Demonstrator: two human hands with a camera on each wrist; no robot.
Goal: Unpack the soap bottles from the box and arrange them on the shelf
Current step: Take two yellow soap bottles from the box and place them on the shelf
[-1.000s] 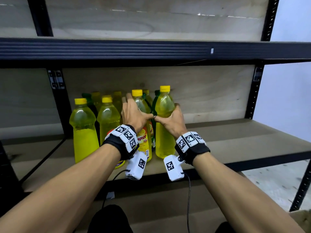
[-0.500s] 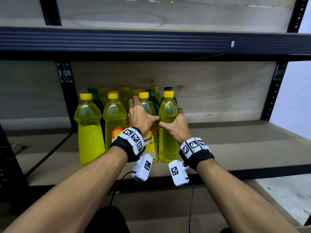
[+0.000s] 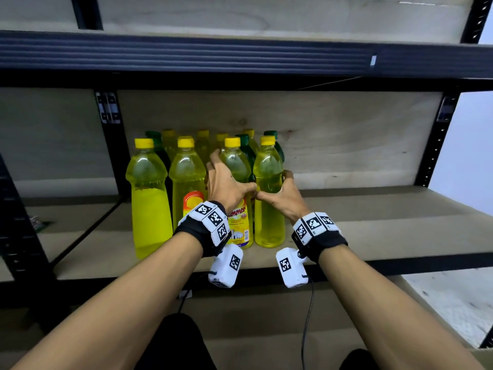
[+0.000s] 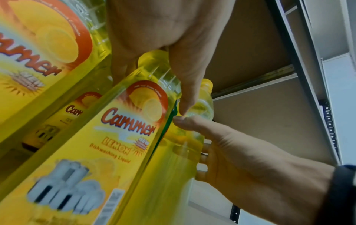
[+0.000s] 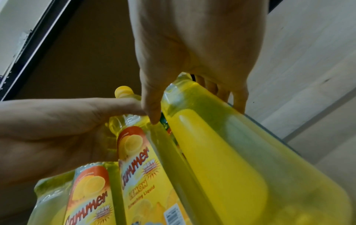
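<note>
Four yellow-capped soap bottles front the shelf (image 3: 373, 236); left hand (image 3: 226, 188) grips the labelled bottle (image 3: 241, 222), right hand (image 3: 280, 198) grips the end bottle (image 3: 268, 209).

Black wristbands (image 3: 198, 240) carrying white tag-marked cameras (image 3: 226, 267)

Black metal uprights (image 3: 437, 145), plywood back panel (image 3: 346, 134), pale wall (image 3: 472, 145)

Pale wall (image 3: 469, 145), speckled floor (image 3: 450, 297)
</note>
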